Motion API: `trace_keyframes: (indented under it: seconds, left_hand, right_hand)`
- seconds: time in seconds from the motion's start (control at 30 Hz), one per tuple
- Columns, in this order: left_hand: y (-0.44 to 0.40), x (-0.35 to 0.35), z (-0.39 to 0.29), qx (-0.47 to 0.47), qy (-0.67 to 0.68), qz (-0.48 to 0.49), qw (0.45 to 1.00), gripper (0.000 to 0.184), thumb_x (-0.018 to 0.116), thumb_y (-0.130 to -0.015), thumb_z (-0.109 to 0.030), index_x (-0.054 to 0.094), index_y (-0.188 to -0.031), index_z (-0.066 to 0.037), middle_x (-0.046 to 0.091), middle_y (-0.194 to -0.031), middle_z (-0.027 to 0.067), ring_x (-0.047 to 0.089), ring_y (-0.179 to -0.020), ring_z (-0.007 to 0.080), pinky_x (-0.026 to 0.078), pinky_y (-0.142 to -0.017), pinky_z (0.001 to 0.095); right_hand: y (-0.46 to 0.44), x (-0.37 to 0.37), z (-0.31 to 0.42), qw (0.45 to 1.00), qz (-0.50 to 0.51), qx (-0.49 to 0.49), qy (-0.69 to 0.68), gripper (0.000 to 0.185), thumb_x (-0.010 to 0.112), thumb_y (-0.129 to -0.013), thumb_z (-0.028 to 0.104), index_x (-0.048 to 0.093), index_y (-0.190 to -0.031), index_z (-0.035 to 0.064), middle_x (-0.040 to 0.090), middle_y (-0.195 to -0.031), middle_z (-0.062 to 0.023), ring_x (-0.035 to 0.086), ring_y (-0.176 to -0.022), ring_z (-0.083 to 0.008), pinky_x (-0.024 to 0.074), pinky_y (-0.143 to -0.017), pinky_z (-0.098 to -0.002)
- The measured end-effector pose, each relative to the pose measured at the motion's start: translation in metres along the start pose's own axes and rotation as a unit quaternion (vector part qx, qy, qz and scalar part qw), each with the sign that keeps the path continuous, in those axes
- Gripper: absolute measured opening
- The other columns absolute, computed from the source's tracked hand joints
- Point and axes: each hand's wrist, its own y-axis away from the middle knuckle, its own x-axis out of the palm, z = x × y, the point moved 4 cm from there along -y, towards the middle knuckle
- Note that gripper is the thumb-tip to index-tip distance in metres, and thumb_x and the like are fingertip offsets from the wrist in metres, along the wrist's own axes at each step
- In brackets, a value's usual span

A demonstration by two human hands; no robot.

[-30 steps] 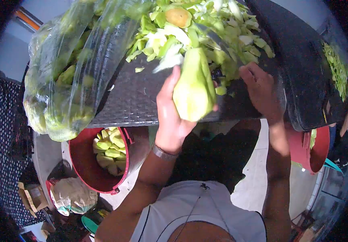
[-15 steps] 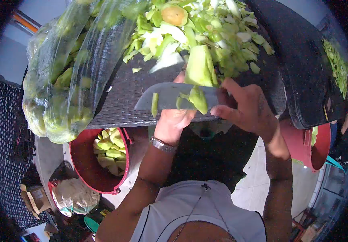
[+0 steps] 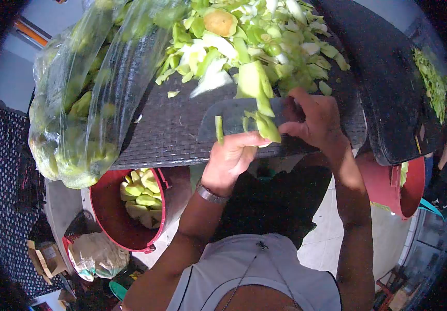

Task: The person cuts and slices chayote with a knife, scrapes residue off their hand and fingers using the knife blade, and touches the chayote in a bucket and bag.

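Note:
My left hand (image 3: pixel 232 158) is closed round the lower end of a pale green peeled vegetable (image 3: pixel 251 83), partly hidden behind the knife. In my right hand (image 3: pixel 315 119) is the handle end of a wide-bladed knife (image 3: pixel 225 111). The blade lies across the vegetable, with green slivers (image 3: pixel 266 127) stuck to its face. Beyond the vegetable a heap of green and white peelings (image 3: pixel 265 39) covers part of the dark woven table (image 3: pixel 166 132), with a round brownish piece (image 3: pixel 220 23) on top.
A clear plastic bag (image 3: pixel 75 114) of green vegetables hangs over the table's left edge. Below it, a red bucket (image 3: pixel 126 242) holds peeled pieces. Another red bucket (image 3: pixel 407 194) stands at right, under a black chair-like surface (image 3: pixel 389 98). A tied bag (image 3: pixel 98 254) lies lower left.
The knife has come from the right over the vegetable, with slivers now on its blade. Over the last half second it moved slightly right, and a strip hangs at the vegetable's side.

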Motion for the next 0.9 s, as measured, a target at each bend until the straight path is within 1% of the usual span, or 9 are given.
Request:
trace_keyframes:
  seconds: [0.1,0.17,0.2,0.3,0.37,0.53,0.6,0.7,0.9]
  left_hand:
    - [-0.005,0.006,-0.007,0.039,-0.052,0.014,0.998,0.049,0.068,-0.072,0.001,0.061,-0.119,0.009,0.068,-0.113,0.0192,0.067,-0.105,0.0324,0.052,-0.100,0.0451]
    - [-0.002,0.032,-0.029,0.105,-0.125,0.075,0.984,0.057,0.070,-0.070,-0.004,0.058,-0.124,0.009,0.068,-0.112,0.0197,0.067,-0.102,0.0316,0.054,-0.093,0.0432]
    - [0.005,0.043,-0.033,0.089,-0.122,0.061,0.987,0.067,0.074,-0.068,-0.004,0.055,-0.132,0.003,0.066,-0.110,0.0112,0.065,-0.098,0.0240,0.052,-0.091,0.0341]
    - [0.011,0.045,-0.038,0.079,-0.093,0.040,0.992,0.065,0.072,-0.071,-0.005,0.054,-0.133,0.003,0.066,-0.113,0.0114,0.066,-0.102,0.0249,0.053,-0.092,0.0374]
    - [0.003,0.042,-0.043,0.056,-0.075,-0.007,0.996,0.063,0.071,-0.074,-0.007,0.055,-0.133,0.003,0.066,-0.114,0.0115,0.066,-0.104,0.0250,0.054,-0.091,0.0388]
    - [-0.017,0.029,-0.053,0.064,-0.036,-0.095,0.993,0.041,0.063,-0.099,-0.024,0.056,-0.133,-0.002,0.065,-0.125,0.0109,0.065,-0.112,0.0254,0.054,-0.096,0.0465]
    - [-0.023,0.026,-0.054,0.087,-0.002,-0.100,0.991,0.040,0.059,-0.103,-0.028,0.055,-0.135,-0.004,0.064,-0.128,0.0097,0.064,-0.115,0.0254,0.054,-0.098,0.0481]
    - [-0.033,0.013,-0.046,0.126,0.052,-0.140,0.981,0.042,0.049,-0.108,-0.035,0.052,-0.140,-0.008,0.059,-0.137,0.0078,0.063,-0.119,0.0259,0.055,-0.098,0.0473]
    - [-0.027,0.032,-0.038,0.148,0.045,-0.099,0.983,0.046,0.063,-0.101,-0.040,0.059,-0.134,-0.007,0.070,-0.116,0.0080,0.069,-0.104,0.0222,0.056,-0.093,0.0420]
  right_hand:
    - [-0.005,-0.002,0.001,0.999,-0.019,-0.013,0.040,0.068,0.073,-0.079,0.070,0.062,-0.106,0.0091,0.072,-0.079,-0.0133,0.073,-0.075,-0.0389,0.0562,-0.067,-0.0480]
    - [-0.010,-0.004,-0.032,0.992,-0.072,0.070,0.079,0.059,0.068,-0.088,0.065,0.062,-0.110,0.0102,0.069,-0.077,-0.0122,0.071,-0.072,-0.0375,0.0543,-0.063,-0.0476]
    - [-0.011,-0.006,-0.049,0.984,-0.097,0.111,0.097,0.054,0.065,-0.093,0.062,0.062,-0.112,0.0107,0.068,-0.076,-0.0116,0.069,-0.070,-0.0368,0.0533,-0.061,-0.0473]
    - [-0.017,-0.026,-0.072,0.973,-0.107,0.179,0.102,0.033,0.064,-0.101,0.040,0.062,-0.115,0.0110,0.069,-0.081,-0.0152,0.068,-0.074,-0.0406,0.0532,-0.064,-0.0508]
    - [-0.016,-0.024,-0.079,0.972,-0.054,0.201,0.111,0.044,0.064,-0.099,0.049,0.066,-0.114,0.0084,0.072,-0.089,-0.0208,0.070,-0.086,-0.0438,0.0548,-0.074,-0.0528]
    - [-0.013,-0.023,-0.019,0.986,-0.038,0.162,-0.022,0.045,0.065,-0.099,0.050,0.065,-0.113,0.0070,0.072,-0.089,-0.0231,0.071,-0.092,-0.0448,0.0563,-0.077,-0.0525]
    - [-0.008,-0.014,0.014,0.967,-0.003,0.238,-0.096,0.047,0.067,-0.098,0.051,0.062,-0.114,0.0066,0.072,-0.084,-0.0216,0.073,-0.087,-0.0427,0.0577,-0.073,-0.0508]
    - [0.006,0.000,0.043,0.972,0.030,0.179,-0.146,0.047,0.078,-0.090,0.044,0.059,-0.109,0.0050,0.070,-0.080,-0.0160,0.073,-0.073,-0.0345,0.0551,-0.063,-0.0426]
    - [0.008,0.009,0.063,0.997,0.002,0.050,-0.052,0.053,0.084,-0.083,0.047,0.055,-0.101,0.0060,0.068,-0.069,-0.0104,0.073,-0.065,-0.0318,0.0562,-0.057,-0.0413]
